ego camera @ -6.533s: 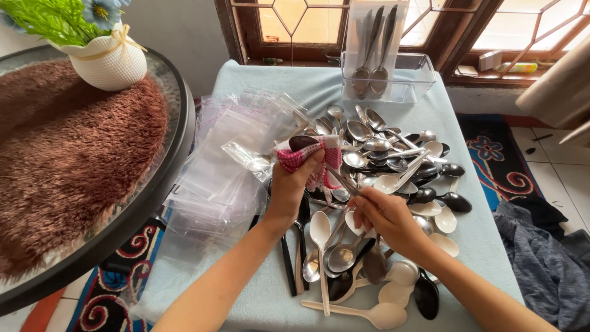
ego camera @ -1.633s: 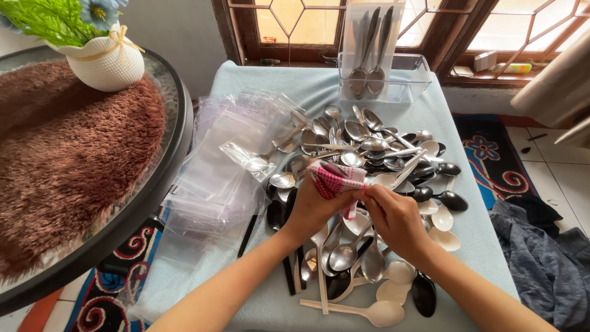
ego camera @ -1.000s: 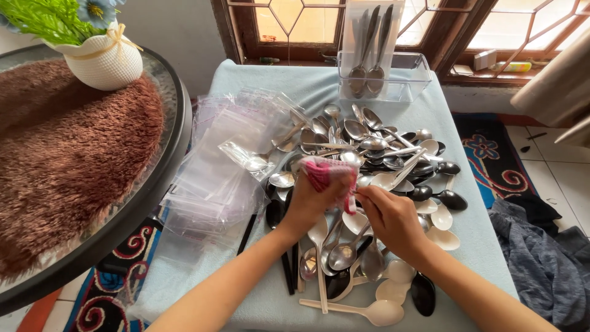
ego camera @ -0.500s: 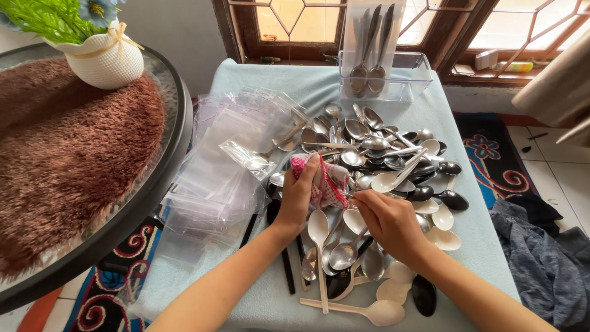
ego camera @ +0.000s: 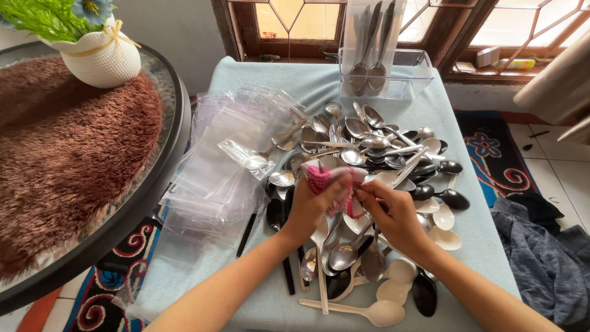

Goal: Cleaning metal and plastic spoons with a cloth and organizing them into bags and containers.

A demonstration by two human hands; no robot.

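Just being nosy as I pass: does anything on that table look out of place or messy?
The spoons lie in a jumbled heap, metal, black and cream mixed, while only two stand in the clear bin. The clear bags are loosely strewn. Nothing looks damaged.

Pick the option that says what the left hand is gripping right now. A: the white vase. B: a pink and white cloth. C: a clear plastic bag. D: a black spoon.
B: the left hand is closed around the pink and white cloth above the pile of spoons, with the right hand pressed against it from the other side.
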